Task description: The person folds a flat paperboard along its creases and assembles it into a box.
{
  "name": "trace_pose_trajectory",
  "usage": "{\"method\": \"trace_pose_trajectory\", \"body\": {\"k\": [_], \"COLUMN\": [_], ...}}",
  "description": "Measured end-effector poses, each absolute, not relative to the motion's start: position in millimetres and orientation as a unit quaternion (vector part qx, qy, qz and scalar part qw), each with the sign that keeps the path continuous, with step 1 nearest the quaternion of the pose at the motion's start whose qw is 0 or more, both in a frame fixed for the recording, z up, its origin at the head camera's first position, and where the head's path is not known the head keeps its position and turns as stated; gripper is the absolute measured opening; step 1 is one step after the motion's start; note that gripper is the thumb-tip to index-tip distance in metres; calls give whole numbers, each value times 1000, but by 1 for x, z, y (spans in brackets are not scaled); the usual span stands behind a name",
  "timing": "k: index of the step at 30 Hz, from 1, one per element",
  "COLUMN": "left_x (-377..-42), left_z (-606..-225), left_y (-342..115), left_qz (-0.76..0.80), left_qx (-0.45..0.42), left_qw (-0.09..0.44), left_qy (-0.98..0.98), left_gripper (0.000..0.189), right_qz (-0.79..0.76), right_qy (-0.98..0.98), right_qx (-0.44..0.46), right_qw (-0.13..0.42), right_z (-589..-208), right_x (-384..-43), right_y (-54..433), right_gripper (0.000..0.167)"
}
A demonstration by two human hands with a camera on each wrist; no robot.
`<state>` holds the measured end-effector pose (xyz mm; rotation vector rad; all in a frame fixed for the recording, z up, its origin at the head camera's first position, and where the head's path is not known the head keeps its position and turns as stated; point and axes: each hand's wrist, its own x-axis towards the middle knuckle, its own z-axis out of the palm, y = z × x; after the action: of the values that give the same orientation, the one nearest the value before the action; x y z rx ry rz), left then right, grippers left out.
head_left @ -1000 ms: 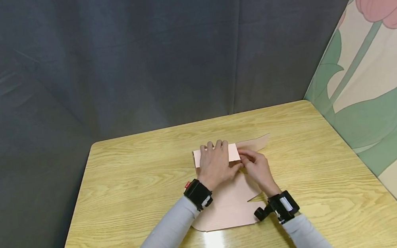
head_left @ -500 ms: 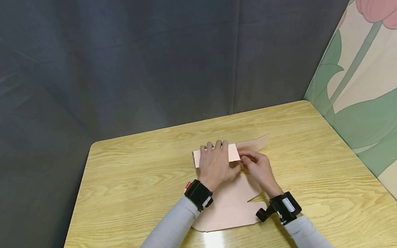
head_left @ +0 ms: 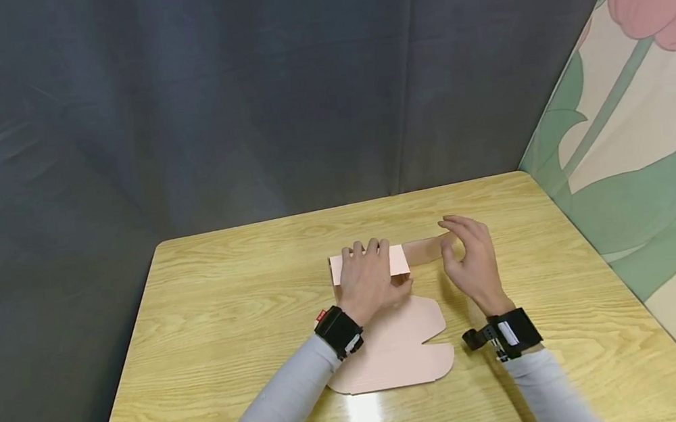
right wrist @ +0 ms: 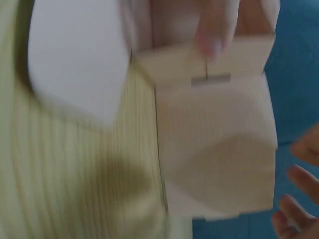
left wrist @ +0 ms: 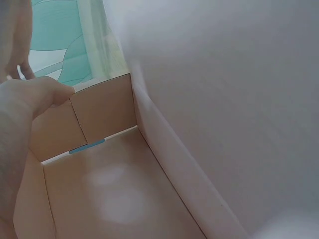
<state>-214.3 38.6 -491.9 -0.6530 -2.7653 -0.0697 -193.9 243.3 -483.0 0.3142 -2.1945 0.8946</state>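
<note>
A partly folded pink cardboard box lies on the table, its notched lid panel spread toward me. My left hand grips the box from above, fingers over the upper panel and thumb at the right end. In the left wrist view that thumb is at the top edge of two end flaps, which meet above a narrow slot. Beyond them a long side flap sticks out to the right. My right hand holds nothing; its fingers are parted and bent beside the tip of this flap.
The wood-grain table extends around the box. A dark curtain hangs behind it, and a tulip-patterned panel borders the right side. Black camera straps sit on both wrists, the right one with a protruding mount.
My right hand has left the box's right end and moved right and away from me, its fingers spreading beside the side flap. The left hand keeps its hold on the box.
</note>
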Motion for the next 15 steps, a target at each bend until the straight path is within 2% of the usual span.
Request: {"method": "trace_pose_trajectory", "body": {"k": [5,15], "left_x": [-214,-215], "left_z": [-494,-493], "left_y": [37,38], "left_qz": [-18,-26], "left_qx": [-232,-231], "left_qw": [156,153], "left_qy": [-960,-960], "left_gripper": [81,80], "right_qz": [325,343], "right_qy": [-882,-872], "right_qx": [137,148], "right_qw": [313,317], "right_z": [-490,-495], "right_x": [-199,-197], "right_y": [259,266], "right_gripper": [31,20]}}
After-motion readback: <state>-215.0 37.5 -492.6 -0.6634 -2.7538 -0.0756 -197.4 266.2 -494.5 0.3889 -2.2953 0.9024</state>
